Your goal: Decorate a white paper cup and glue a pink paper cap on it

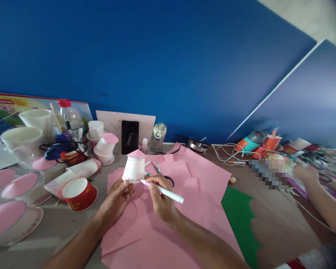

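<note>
My left hand (122, 194) grips the lower rim of an upside-down white paper cup (133, 169), which wears a pink paper cone (137, 153) on top. Pink marks run along the cup's rim. In my right hand (161, 198) is a white felt-tip marker (170, 194), its pink tip at or very near the rim. Beneath both hands lie pink paper sheets (184, 216). Scissors (158, 169) with dark handles rest on the paper behind my right hand, partly hidden by it.
Several pink-topped cups (21, 186) stand at left, near a red paper cup (80, 194) and stacked white cups (36, 119). A phone (130, 137) leans at the back beside a glass jar (158, 136). Green paper (238, 213) lies right; farther off is another person's arm (322, 198).
</note>
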Demonstrator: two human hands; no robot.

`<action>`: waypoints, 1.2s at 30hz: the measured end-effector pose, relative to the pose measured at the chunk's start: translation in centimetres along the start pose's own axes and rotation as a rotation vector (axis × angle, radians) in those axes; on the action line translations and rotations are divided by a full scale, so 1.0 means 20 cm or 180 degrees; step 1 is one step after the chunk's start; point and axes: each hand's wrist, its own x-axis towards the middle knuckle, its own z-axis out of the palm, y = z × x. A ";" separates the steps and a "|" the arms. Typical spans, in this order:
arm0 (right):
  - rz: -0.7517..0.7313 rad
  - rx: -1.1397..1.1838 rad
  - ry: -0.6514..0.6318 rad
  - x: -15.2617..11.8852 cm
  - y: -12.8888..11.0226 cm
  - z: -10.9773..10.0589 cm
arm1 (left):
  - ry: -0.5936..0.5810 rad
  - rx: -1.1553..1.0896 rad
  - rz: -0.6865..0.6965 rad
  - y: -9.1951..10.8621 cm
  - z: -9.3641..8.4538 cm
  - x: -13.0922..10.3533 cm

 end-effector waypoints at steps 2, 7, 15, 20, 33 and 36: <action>0.0020 0.0005 0.0023 0.00 0.00 0.00 | -0.0022 -0.0005 0.0015 0.00 -0.01 0.00; 0.0059 -0.0025 -0.0007 -0.01 0.01 0.00 | -0.0053 -0.0061 -0.0003 -0.01 -0.01 0.00; 0.0190 0.0034 0.0130 -0.01 0.02 -0.01 | 0.0069 -0.0269 -0.0117 0.00 -0.01 0.00; 0.0162 0.0108 0.0085 -0.01 0.02 -0.01 | 0.0121 -0.0476 -0.0193 -0.01 -0.04 0.00; 0.0086 0.0203 0.0053 0.00 0.01 -0.01 | 0.0057 -0.0492 -0.0281 -0.01 -0.02 0.00; 0.0125 0.0181 -0.0005 0.00 0.01 -0.01 | 0.0129 -0.0543 -0.0334 0.00 -0.01 0.00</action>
